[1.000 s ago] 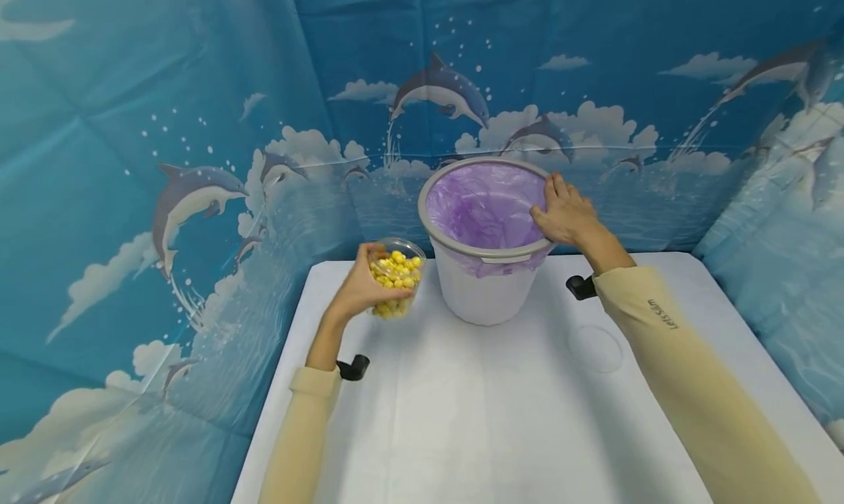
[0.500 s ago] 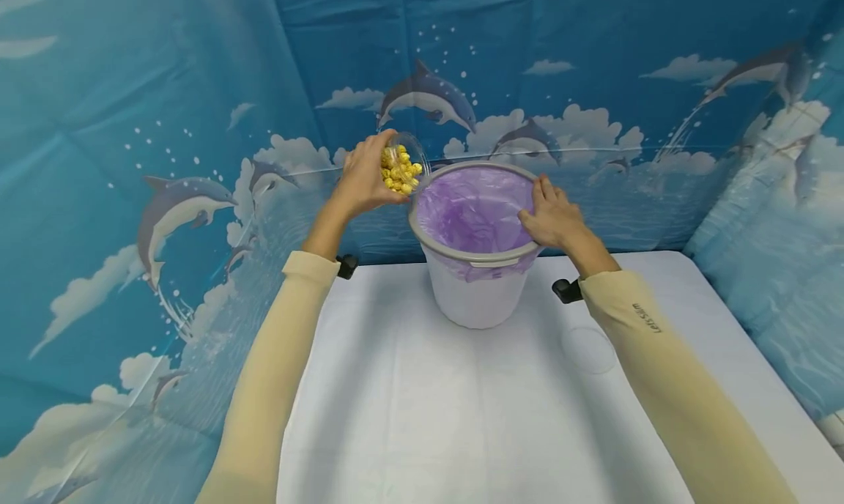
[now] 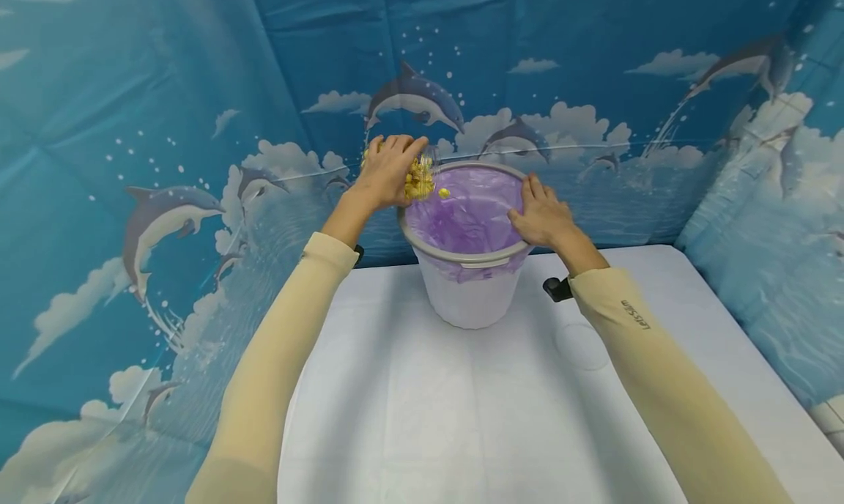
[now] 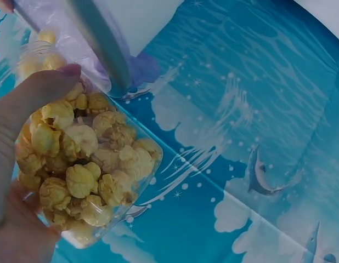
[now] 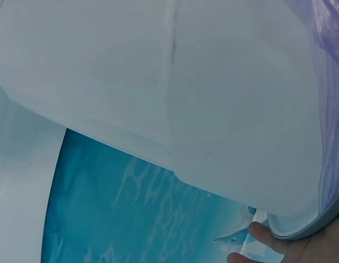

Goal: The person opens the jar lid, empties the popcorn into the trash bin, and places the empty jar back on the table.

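Observation:
My left hand (image 3: 385,173) grips a clear plastic jar (image 3: 431,160) of yellow popcorn (image 4: 82,164). The jar lies tipped on its side above the left rim of a white trash bin (image 3: 467,299), mouth toward the inside. One popcorn piece (image 3: 445,193) is in the air just past the mouth. A purple bag (image 3: 461,211) lines the bin and folds over its grey rim. At the bin's right side, my right hand (image 3: 543,215) holds the rim, thumb inside. The right wrist view shows fingertips (image 5: 260,233) outside the rim, with most of the hand out of frame.
The bin stands at the back of a white-covered table (image 3: 422,416). A clear round lid (image 3: 583,346) lies to its right. Behind and at the sides hangs a blue dolphin-print curtain (image 3: 316,57).
My left hand has lifted the jar from beside the bin up over its rim and tipped it to the right. A popcorn piece has come out. The right hand stays on the rim.

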A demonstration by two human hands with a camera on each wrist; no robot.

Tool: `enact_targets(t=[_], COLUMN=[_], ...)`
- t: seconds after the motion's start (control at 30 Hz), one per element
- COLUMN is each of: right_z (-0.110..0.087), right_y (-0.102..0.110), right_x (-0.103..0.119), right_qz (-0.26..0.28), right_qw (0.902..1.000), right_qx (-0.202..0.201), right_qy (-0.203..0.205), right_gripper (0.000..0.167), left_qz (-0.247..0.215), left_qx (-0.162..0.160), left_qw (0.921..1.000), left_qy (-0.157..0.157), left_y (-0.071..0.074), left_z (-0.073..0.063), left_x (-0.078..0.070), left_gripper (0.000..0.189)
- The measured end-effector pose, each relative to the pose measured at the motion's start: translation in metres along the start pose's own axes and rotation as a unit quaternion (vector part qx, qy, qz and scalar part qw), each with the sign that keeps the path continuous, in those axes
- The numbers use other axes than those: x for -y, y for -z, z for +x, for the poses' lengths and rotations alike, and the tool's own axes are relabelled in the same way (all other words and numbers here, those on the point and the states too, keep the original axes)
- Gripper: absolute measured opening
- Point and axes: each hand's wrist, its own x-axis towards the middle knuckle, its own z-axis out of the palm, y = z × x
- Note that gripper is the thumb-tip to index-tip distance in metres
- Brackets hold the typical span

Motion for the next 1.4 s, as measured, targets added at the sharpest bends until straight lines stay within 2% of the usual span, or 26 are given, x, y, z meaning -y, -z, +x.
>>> enact_targets(t=[0.2,0.43,0.57,0.87,1.2,1.4], right_z=[-0.002,-0.001,-0.001,-0.001,0.0,-0.001], right_y=[0.002,0.002,0.003,0.002,0.001,0.001], right_x=[0.001,0.001,0.001,0.002,0.003,-0.001], right_qz=[0.0,-0.001,-0.002,-0.009,-0.01,-0.01], right_qw=[1.0,1.0,1.0,0.9999,0.9997,0.9998], right_qx=[0.001,0.003,0.005,0.013,0.02,0.016], right_qy=[0.0,-0.003,-0.005,-0.005,-0.004,-0.011], right_gripper=[0.077,0.078,0.078,0.076,0.075,0.076], left_qz=[0.06,0.121,0.141,0.169,0.232,0.247], left_qx=[0.006,0.007,0.011,0.012,-0.01,-0.006], left_qw=[0.9981,0.9921,0.9886,0.9823,0.9677,0.9634], left_qy=[-0.011,-0.033,-0.05,-0.08,-0.098,-0.103], left_y=[-0.002,0.003,0.005,0.001,-0.001,0.002], left_z=[0.004,0.008,0.012,0.019,0.024,0.03], left_x=[-0.002,-0.006,-0.012,-0.026,-0.036,-0.042], left_gripper=[0.109,0.107,0.1,0.066,0.056,0.064])
